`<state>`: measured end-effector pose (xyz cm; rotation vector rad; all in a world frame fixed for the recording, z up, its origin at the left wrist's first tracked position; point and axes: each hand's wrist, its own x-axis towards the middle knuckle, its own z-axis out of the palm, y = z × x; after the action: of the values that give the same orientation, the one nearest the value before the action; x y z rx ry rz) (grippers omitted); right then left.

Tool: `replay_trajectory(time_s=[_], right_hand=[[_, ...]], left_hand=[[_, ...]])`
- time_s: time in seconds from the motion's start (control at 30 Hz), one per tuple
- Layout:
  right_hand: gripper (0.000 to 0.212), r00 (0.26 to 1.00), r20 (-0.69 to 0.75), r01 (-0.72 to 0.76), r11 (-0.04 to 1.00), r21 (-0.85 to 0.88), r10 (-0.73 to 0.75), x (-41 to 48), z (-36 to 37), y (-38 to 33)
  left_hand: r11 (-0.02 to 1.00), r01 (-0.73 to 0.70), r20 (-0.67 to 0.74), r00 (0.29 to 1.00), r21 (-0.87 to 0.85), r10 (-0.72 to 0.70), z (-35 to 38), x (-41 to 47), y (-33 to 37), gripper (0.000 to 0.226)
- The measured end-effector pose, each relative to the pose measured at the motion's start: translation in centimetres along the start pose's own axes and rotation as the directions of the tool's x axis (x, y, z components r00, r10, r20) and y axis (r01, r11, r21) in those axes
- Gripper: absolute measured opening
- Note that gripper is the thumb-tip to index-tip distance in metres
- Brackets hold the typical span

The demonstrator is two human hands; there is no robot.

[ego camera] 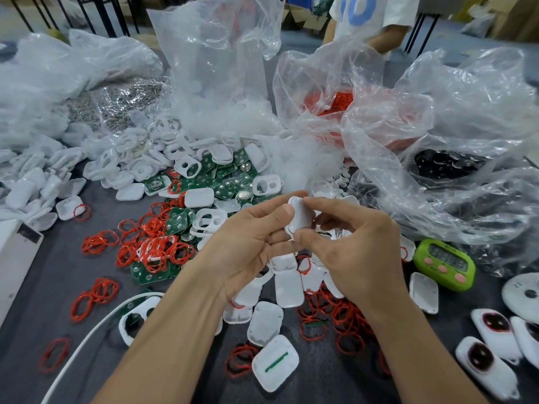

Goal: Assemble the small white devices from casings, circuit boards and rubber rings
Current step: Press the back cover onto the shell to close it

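both forearms come up from the bottom edge and meet mid-frame, so that's the closest stuff. left hand (248, 243) and right hand (358, 252) are both clamped on one small white casing (299, 217), held up above the counter (43, 316). the left grip has its thumb on the top edge with fingers underneath, and the right grip pinches it between thumb and index. can't tell if a board or ring is inside it, the fingers cover too much.

what i'd worry about: it's a fingertip hold on a slick little shell. squeeze it unevenly and it could pop out and land in the loose casings (287, 287) right underneath, where it'd look like every other one. a ring sitting crooked would probably get nipped in the seam too.

counts:
- one casing in hand
- one green timer (444, 263) off to the right
- one round white disc (522, 295)
- three finished devices (495, 323) with dark lenses at lower right, as far as i can make out
- red rubber rings (154, 246), green circuit boards (224, 182) and empty casings: just heaps, way too many to count
- several clear plastic bags (437, 170) at the back
- one person in a white shirt (370, 16) across the counter
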<state>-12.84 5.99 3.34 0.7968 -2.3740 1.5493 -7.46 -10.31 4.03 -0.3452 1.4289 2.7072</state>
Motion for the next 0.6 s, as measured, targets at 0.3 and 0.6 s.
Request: replay_trajectory(time_s=[0.3,0.6], right_hand=[[0.048,0.999,-0.026,0.038,0.989,-0.142,-0.042,-0.3,0.7,-0.5],[0.046,0.991,-0.066,0.098,0.961,-0.26,-0.119,-0.9,1.6,-0.9]], left_hand=[[0.971,-0.103,-0.094,0.988,0.214,0.125,1.2,0.1,-1.3,0.025],[0.97,-0.118,-0.142,0.978,0.213,0.15,0.9,0.3,-1.5,0.027]])
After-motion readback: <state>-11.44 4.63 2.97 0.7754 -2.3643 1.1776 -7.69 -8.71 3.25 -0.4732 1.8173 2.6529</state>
